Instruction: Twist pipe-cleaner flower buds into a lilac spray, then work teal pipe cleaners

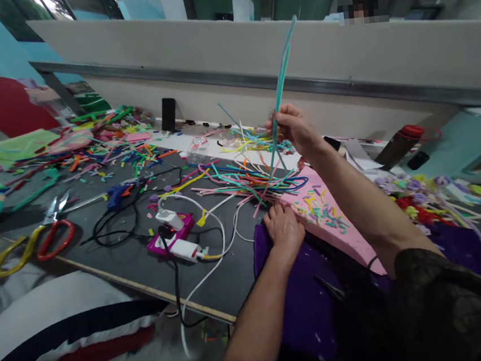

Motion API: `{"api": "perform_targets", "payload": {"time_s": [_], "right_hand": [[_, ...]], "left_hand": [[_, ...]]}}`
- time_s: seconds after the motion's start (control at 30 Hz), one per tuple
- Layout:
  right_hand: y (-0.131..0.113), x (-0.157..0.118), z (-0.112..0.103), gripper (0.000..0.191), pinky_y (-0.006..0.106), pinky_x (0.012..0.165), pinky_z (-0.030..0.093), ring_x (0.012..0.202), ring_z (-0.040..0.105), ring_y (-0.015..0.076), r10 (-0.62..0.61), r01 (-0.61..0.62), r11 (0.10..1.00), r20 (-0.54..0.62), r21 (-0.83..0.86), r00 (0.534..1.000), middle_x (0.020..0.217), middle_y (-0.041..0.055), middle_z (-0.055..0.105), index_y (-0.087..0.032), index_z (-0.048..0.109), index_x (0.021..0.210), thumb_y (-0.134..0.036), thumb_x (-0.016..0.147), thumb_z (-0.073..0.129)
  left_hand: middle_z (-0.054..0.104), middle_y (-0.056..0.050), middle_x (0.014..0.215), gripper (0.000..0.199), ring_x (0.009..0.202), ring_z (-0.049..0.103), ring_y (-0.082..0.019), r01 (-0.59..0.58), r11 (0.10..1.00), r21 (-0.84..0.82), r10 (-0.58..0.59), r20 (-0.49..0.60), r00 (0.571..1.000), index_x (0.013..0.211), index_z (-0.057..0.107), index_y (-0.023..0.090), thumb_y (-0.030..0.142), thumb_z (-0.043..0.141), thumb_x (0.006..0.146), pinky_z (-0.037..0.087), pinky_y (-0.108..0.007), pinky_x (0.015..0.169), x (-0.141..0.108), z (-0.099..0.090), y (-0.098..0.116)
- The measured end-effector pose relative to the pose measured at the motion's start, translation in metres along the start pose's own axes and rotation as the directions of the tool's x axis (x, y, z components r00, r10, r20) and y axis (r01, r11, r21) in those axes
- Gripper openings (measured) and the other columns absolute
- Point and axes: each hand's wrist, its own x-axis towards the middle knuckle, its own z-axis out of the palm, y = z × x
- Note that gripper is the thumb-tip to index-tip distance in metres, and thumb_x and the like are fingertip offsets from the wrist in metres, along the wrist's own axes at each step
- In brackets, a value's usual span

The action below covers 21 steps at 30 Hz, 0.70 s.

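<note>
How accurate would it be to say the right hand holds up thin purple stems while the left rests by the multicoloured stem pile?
The colour is wrong: the head view shows thin teal stems in the right hand; the left hand rests by the multicoloured pile.

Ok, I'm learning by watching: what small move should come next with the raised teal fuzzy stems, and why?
I'd probably bring the left hand up to gather the lower ends of the long teal fuzzy stems. The right hand pinches them partway down, but below it their ends splay over the multicoloured pile of fuzzy stems, while the left hand lies at its near edge.
</note>
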Motion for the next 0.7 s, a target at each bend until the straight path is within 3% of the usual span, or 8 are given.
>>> {"api": "perform_targets", "payload": {"time_s": [0.13,0.27,0.4,0.47,0.53,0.6,0.7], "right_hand": [[-0.006,-0.001,0.005,0.016,0.014,0.044,0.033,0.05,0.048,0.0042,-0.042,0.04,0.995,-0.023,-0.095,0.999,0.066,-0.0039,0.052,-0.02,0.045,0.088,-0.035,0.082,0.044],[0.026,-0.008,0.035,0.016,0.018,0.045,0.035,0.046,0.045,0.006,0.027,0.039,0.924,0.167,-0.381,0.986,0.061,-0.002,0.052,-0.016,0.049,0.078,-0.031,0.08,0.044],[0.063,-0.026,0.071,0.028,0.024,0.052,0.037,0.061,0.054,0.0154,0.23,0.137,0.581,0.323,-0.803,0.918,0.068,0.0051,0.059,-0.013,0.058,0.073,-0.041,0.07,0.054],[0.075,-0.035,0.083,0.034,0.026,0.056,0.038,0.07,0.057,0.0206,0.301,0.227,0.444,0.383,-0.867,0.873,0.077,0.009,0.063,-0.013,0.061,0.079,-0.045,0.067,0.056],[0.082,-0.04,0.091,0.033,0.027,0.059,0.039,0.077,0.058,0.0235,0.344,0.28,0.368,0.41,-0.887,0.845,0.086,0.0121,0.064,-0.013,0.062,0.086,-0.04,0.068,0.056],[0.084,-0.039,0.092,0.027,0.027,0.062,0.04,0.081,0.057,0.0234,0.358,0.289,0.354,0.414,-0.89,0.837,0.09,0.0127,0.064,-0.013,0.063,0.087,-0.032,0.07,0.056],[0.079,-0.028,0.082,0.02,0.023,0.06,0.039,0.071,0.057,0.0171,0.316,0.24,0.487,0.426,-0.839,0.848,0.076,0.0073,0.064,-0.012,0.064,0.078,-0.029,0.069,0.057]], "left_hand": [[0.045,-0.009,0.123,0.039,0.112,0.037,-0.025,0.021,1.0,0.017,-0.021,0.016,1.0,0.111,0.052,0.02,0.03,0.049,0.073,0.029,-0.039,0.089,-0.001,0.0,0.002],[0.045,-0.011,0.123,0.039,0.112,0.037,-0.027,0.006,1.0,0.01,-0.007,0.041,0.999,0.107,0.055,0.019,0.034,0.05,0.072,0.028,-0.04,0.088,0.0,-0.002,0.001],[0.044,-0.009,0.124,0.038,0.112,0.035,-0.028,-0.009,1.0,-0.003,0.009,0.093,0.996,0.104,0.057,0.022,0.039,0.05,0.071,0.027,-0.041,0.088,0.001,0.0,-0.001],[0.046,-0.008,0.122,0.036,0.112,0.035,-0.027,-0.01,1.0,-0.01,0.011,0.09,0.996,0.103,0.057,0.024,0.039,0.047,0.072,0.027,-0.042,0.087,0.001,0.002,-0.002],[0.047,-0.007,0.119,0.035,0.11,0.035,-0.027,-0.011,1.0,-0.01,0.012,0.078,0.997,0.102,0.056,0.024,0.039,0.045,0.073,0.026,-0.043,0.087,0.001,0.005,-0.002],[0.047,-0.008,0.119,0.036,0.109,0.036,-0.028,-0.007,1.0,-0.012,0.008,0.059,0.998,0.102,0.056,0.023,0.041,0.044,0.073,0.026,-0.043,0.087,0.001,0.006,-0.001],[0.044,-0.009,0.122,0.038,0.11,0.035,-0.028,-0.01,1.0,-0.025,0.012,0.075,0.997,0.106,0.054,0.022,0.039,0.045,0.074,0.026,-0.042,0.086,0.002,0.005,0.0]]}}
